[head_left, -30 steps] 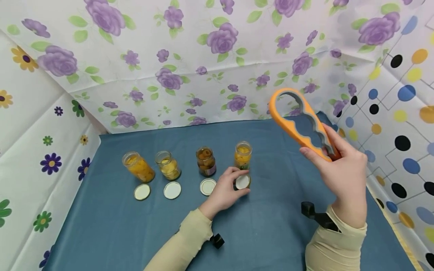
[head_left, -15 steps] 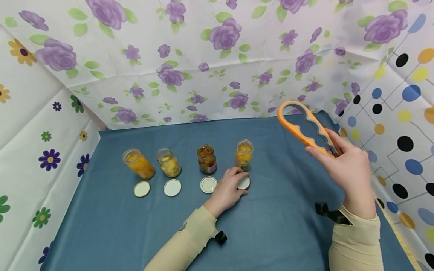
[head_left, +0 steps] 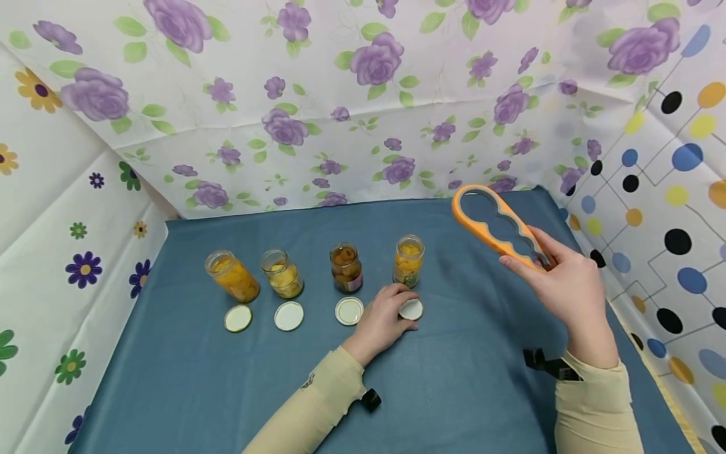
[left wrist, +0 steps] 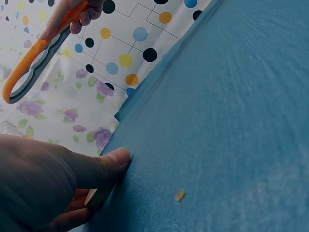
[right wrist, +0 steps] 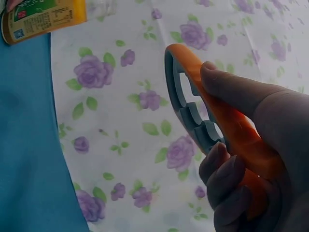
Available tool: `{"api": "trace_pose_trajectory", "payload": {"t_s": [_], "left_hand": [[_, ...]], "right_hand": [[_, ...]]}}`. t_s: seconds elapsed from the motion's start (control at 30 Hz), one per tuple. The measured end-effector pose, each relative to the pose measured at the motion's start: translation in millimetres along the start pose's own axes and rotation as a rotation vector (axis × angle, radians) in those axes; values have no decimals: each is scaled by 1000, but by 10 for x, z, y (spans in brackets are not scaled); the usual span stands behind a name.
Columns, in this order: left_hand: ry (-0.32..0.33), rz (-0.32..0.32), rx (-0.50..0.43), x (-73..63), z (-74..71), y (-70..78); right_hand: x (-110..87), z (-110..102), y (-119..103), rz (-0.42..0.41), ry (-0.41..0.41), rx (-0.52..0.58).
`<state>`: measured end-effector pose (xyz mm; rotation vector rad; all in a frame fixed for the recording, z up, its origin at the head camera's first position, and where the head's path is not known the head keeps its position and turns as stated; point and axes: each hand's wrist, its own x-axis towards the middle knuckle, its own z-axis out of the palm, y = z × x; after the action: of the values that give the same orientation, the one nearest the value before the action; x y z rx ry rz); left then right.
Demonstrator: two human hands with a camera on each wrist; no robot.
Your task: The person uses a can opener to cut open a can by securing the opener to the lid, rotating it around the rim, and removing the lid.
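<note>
My left hand rests low at the table and pinches a white-faced jar lid between thumb and fingers. In the left wrist view the lid's edge shows between them, close against the cloth. Just behind it stands an uncovered glass jar of orange-yellow pieces. My right hand grips an orange and grey jar opener by its narrow end, held up above the table's right side. Its wide loop points away to the left, with nothing in its toothed gap. The right wrist view shows my thumb along the orange handle.
To the left stand open jars: a dark one, a pale yellow one and an orange one. A loose lid lies before each, such as the nearest lid. Flowered cloth backs the blue table cover.
My left hand has lowered the lid from a tilt to flat on the table before the right-hand jar. My right hand has sunk a little with the jar opener.
</note>
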<state>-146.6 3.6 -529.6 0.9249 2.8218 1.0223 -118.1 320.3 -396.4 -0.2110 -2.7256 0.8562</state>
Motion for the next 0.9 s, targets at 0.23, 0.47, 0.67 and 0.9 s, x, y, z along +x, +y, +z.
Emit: {"api": "trace_pose_trajectory", "payload": {"t_s": [0.23, 0.47, 0.67, 0.9], "left_hand": [[24, -4, 7, -4, -36, 3], [161, 83, 21, -4, -95, 29], [273, 144, -20, -16, -128, 68], [324, 167, -32, -17, -147, 94]], "right_hand": [[103, 216, 32, 30, 3, 150], [499, 652, 324, 73, -174, 191], [746, 911, 586, 101, -374, 126], [829, 988, 747, 90, -494, 39]]}}
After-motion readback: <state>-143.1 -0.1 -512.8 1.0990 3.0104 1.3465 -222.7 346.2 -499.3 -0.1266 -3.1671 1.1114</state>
